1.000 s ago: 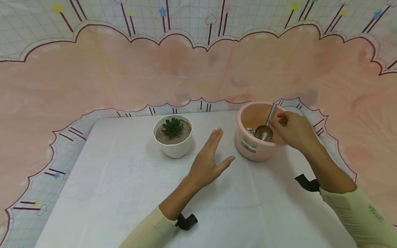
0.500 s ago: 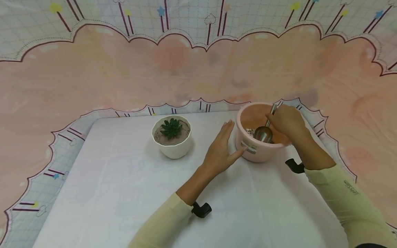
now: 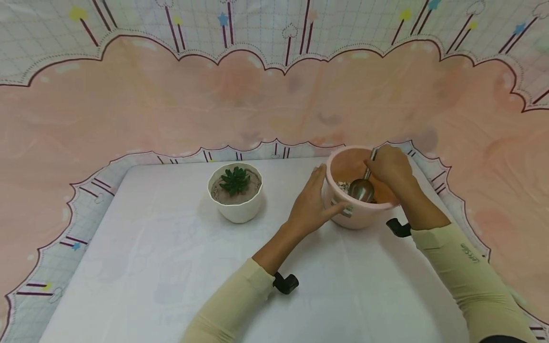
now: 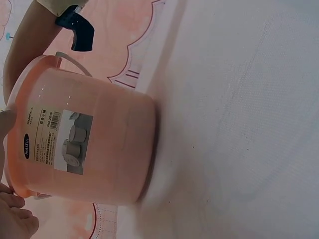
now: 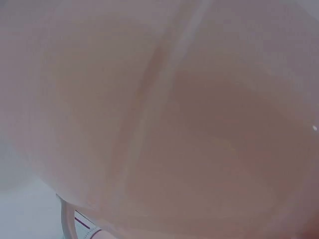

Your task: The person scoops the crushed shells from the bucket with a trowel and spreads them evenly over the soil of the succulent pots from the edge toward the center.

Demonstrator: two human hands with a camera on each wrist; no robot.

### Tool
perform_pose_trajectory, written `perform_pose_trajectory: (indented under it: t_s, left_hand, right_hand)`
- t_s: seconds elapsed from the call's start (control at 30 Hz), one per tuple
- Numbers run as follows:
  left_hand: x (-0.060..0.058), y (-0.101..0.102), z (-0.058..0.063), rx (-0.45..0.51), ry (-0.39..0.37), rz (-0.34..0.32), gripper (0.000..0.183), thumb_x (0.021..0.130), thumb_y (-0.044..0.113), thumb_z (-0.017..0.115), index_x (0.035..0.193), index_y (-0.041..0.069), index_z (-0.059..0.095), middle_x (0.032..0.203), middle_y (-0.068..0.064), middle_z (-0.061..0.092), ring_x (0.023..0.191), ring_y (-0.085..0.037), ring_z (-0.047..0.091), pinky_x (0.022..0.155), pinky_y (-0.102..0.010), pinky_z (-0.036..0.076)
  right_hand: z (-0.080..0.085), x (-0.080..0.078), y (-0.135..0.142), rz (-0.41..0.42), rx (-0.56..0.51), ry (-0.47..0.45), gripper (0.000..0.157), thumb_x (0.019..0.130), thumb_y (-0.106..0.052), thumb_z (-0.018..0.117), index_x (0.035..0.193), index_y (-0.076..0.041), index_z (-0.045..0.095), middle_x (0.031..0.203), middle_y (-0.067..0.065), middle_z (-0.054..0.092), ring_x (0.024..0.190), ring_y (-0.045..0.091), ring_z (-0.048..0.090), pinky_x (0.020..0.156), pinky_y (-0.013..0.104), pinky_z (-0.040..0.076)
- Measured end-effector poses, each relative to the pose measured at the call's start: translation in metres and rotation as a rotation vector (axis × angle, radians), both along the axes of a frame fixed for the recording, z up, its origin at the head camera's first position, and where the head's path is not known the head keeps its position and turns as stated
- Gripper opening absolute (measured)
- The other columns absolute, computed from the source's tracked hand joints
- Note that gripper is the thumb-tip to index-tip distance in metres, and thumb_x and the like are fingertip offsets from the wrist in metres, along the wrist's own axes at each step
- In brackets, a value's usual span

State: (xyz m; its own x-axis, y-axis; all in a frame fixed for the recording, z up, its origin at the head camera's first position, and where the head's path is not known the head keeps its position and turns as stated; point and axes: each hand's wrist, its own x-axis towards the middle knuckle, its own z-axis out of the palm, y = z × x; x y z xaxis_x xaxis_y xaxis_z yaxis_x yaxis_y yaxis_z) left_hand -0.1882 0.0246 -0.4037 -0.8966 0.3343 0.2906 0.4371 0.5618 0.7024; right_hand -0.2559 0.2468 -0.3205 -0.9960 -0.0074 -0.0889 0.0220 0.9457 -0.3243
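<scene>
A pink plastic bucket [image 3: 364,220] stands at the right of the table, its label [image 4: 59,142] facing me. My left hand [image 3: 310,205] holds its left side by the rim, thumb at the front and fingers farther back. Inside the bucket is a metal spoon [image 3: 361,190] with a round bowl and a straight handle slanting up. My right hand [image 3: 392,166] pinches that handle from above the bucket's right rim. Pale speckled bits [image 3: 343,186] show beside the bowl. In the right wrist view the bucket's pink surface [image 5: 224,149] fills nearly everything, and the right hand is hidden.
A white pot [image 3: 238,212] with a green succulent [image 3: 235,181] in greyish soil stands left of the bucket. The table [image 3: 150,267] has a white cover. Behind it hangs a peach patterned cloth [image 3: 193,109]. A bail handle [image 4: 75,63] hangs on the bucket's side.
My left hand has moved right and forward from the open table to the bucket's side. My right hand has shifted slightly left, keeping the spoon in the bucket; its forearm has swung inward.
</scene>
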Motion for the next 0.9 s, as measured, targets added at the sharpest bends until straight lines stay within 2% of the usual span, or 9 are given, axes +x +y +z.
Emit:
perform_pose_trajectory:
  t_s: [0.07,0.13,0.27,0.4,0.5,0.57,0.7,0.8,0.9]
  left_hand:
    - [0.001,0.001,0.000,0.003,-0.006,0.001,0.113,0.089,0.051,0.084,0.169,0.006,0.018,0.173,-0.009,0.022,0.159,-0.024,0.018,0.123,-0.042,0.028]
    - [0.001,0.001,-0.001,0.006,-0.009,0.002,0.113,0.089,0.052,0.084,0.169,0.007,0.018,0.173,-0.009,0.021,0.159,-0.024,0.018,0.122,-0.044,0.029]
    - [0.002,0.001,-0.003,0.011,-0.013,0.012,0.112,0.090,0.052,0.083,0.169,0.007,0.018,0.174,-0.008,0.021,0.159,-0.026,0.019,0.122,-0.047,0.029]
    - [0.002,0.002,-0.004,0.015,0.004,0.016,0.111,0.090,0.050,0.083,0.168,0.005,0.019,0.173,-0.009,0.022,0.158,-0.029,0.021,0.122,-0.047,0.029]
    - [0.001,0.003,-0.005,0.003,0.017,0.014,0.111,0.090,0.051,0.083,0.168,0.004,0.019,0.173,-0.011,0.023,0.158,-0.029,0.022,0.122,-0.046,0.029]
    - [0.001,0.003,-0.004,-0.004,0.017,0.014,0.111,0.090,0.051,0.083,0.168,0.004,0.019,0.173,-0.012,0.024,0.158,-0.028,0.022,0.122,-0.046,0.030]
    - [0.001,0.003,-0.002,-0.019,0.016,0.018,0.112,0.089,0.052,0.083,0.168,0.004,0.019,0.172,-0.012,0.024,0.158,-0.028,0.022,0.122,-0.045,0.031]
    - [0.002,0.002,-0.002,-0.025,0.009,0.022,0.112,0.089,0.053,0.083,0.168,0.004,0.019,0.173,-0.011,0.023,0.158,-0.027,0.022,0.122,-0.044,0.030]
    - [0.003,0.002,-0.003,-0.034,0.006,0.023,0.112,0.089,0.054,0.082,0.168,0.005,0.019,0.173,-0.009,0.023,0.158,-0.025,0.021,0.123,-0.043,0.029]
  right_hand:
    - [-0.001,0.001,0.002,0.007,-0.063,0.002,0.047,0.105,-0.030,0.061,0.070,0.001,0.068,0.069,0.013,0.070,0.063,0.029,0.067,0.050,0.033,0.047]
    - [0.000,0.004,0.005,0.035,-0.164,-0.024,0.043,0.105,-0.027,0.062,0.079,0.006,0.073,0.067,0.012,0.072,0.062,0.027,0.071,0.052,0.032,0.053]
    - [0.006,0.010,0.007,0.091,-0.322,-0.118,0.038,0.105,-0.024,0.061,0.094,0.012,0.072,0.073,0.014,0.074,0.067,0.028,0.075,0.062,0.035,0.062]
    - [0.016,0.020,0.011,0.175,-0.360,-0.170,0.036,0.107,-0.022,0.059,0.099,0.011,0.072,0.082,0.014,0.075,0.074,0.028,0.076,0.069,0.037,0.064]
    - [0.025,0.028,0.014,0.212,-0.398,-0.158,0.035,0.109,-0.019,0.057,0.103,0.012,0.073,0.089,0.015,0.076,0.080,0.029,0.076,0.071,0.034,0.063]
    - [0.032,0.033,0.017,0.199,-0.416,-0.118,0.035,0.109,-0.018,0.057,0.107,0.014,0.071,0.091,0.017,0.076,0.080,0.026,0.076,0.070,0.032,0.063]
    - [0.043,0.039,0.020,0.116,-0.431,0.063,0.038,0.109,-0.022,0.059,0.110,0.014,0.070,0.095,0.022,0.075,0.072,0.009,0.073,0.066,0.024,0.061]
    - [0.044,0.040,0.019,0.044,-0.452,0.201,0.038,0.108,-0.024,0.061,0.110,0.012,0.071,0.098,0.025,0.075,0.066,-0.003,0.069,0.064,0.018,0.059]
    - [0.040,0.040,0.019,-0.005,-0.479,0.279,0.037,0.107,-0.023,0.063,0.108,0.013,0.070,0.098,0.027,0.075,0.064,-0.005,0.068,0.063,0.017,0.058]
